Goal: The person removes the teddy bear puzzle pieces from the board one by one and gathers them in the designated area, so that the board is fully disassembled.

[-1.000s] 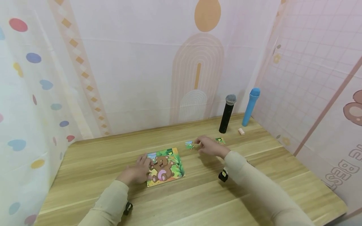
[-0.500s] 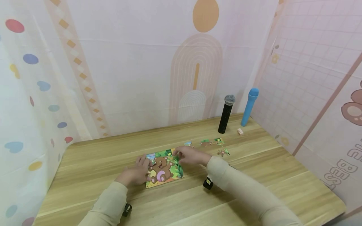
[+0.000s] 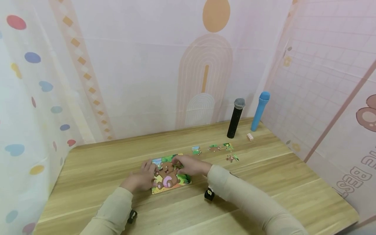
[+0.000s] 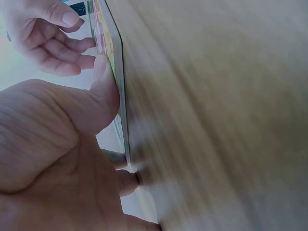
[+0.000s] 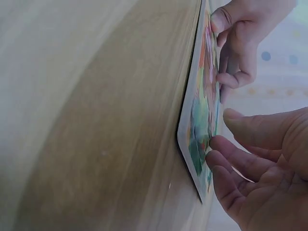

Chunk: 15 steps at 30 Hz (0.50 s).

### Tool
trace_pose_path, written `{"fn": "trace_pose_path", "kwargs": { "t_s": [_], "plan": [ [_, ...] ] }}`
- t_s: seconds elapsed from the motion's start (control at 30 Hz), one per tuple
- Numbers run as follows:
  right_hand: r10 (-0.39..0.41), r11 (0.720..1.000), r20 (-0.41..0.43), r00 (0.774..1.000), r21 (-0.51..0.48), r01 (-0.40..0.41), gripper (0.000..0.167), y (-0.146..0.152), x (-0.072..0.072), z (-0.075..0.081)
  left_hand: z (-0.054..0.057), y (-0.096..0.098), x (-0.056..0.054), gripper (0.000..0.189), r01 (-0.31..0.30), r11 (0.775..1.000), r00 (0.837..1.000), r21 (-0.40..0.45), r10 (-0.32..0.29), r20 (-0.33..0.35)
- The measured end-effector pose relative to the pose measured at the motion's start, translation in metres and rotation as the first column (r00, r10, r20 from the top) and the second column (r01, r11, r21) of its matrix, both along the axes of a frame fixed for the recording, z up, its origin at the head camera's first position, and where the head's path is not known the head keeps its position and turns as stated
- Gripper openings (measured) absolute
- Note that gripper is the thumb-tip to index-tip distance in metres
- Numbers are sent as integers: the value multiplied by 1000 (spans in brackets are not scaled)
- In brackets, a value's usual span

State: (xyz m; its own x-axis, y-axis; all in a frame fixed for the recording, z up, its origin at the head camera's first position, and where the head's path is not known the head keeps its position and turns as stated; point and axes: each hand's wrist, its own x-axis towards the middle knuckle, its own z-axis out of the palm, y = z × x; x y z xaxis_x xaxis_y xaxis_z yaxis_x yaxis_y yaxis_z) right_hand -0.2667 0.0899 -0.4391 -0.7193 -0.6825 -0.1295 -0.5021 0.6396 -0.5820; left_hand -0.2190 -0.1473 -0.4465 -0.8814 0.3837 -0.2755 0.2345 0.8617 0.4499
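A jigsaw puzzle (image 3: 168, 182) with a brown bear picture lies flat on the wooden table. My left hand (image 3: 142, 177) holds it at its left side. In the left wrist view the thumb (image 4: 105, 89) bends onto the puzzle's edge, while other fingertips reach down by the far corner. My right hand (image 3: 191, 165) is over the puzzle's upper right part and hides some of the picture. The right wrist view shows its fingertips (image 5: 217, 143) at the picture's surface, the thumb held apart and nothing visible between them.
Loose jigsaw pieces lie beyond the puzzle to the right: a blue-green one (image 3: 196, 150), a brown-green one (image 3: 214, 148), a green one (image 3: 228, 146) and another brown-green one (image 3: 232, 158). Behind them stand a black microphone (image 3: 235, 120), a blue microphone (image 3: 259, 112) and a small pink block (image 3: 250, 137).
My right hand has come left from above the loose pieces to the puzzle's upper right part, uncovering those pieces. My left hand stays at the puzzle's left side.
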Motion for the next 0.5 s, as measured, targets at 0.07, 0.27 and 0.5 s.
{"fn": "trace_pose_path", "kwargs": {
  "t_s": [0.07, 0.27, 0.5],
  "plan": [
    [-4, 1000, 6, 1000, -2, 4, 42, -2, 0, 0, 1, 0, -1, 35, 0, 1000, 1000, 4, 0, -3],
    [-3, 1000, 2, 1000, 3, 3, 41, -6, 1, 0, 3, 0, -1, 35, 5, 1000, 1000, -15, -5, -8],
    [1, 1000, -9, 1000, -3, -1, 42, -9, 2, -2, -8, -2, -7, 36, 9, 999, 1000, -34, -10, -28]
  ]
}}
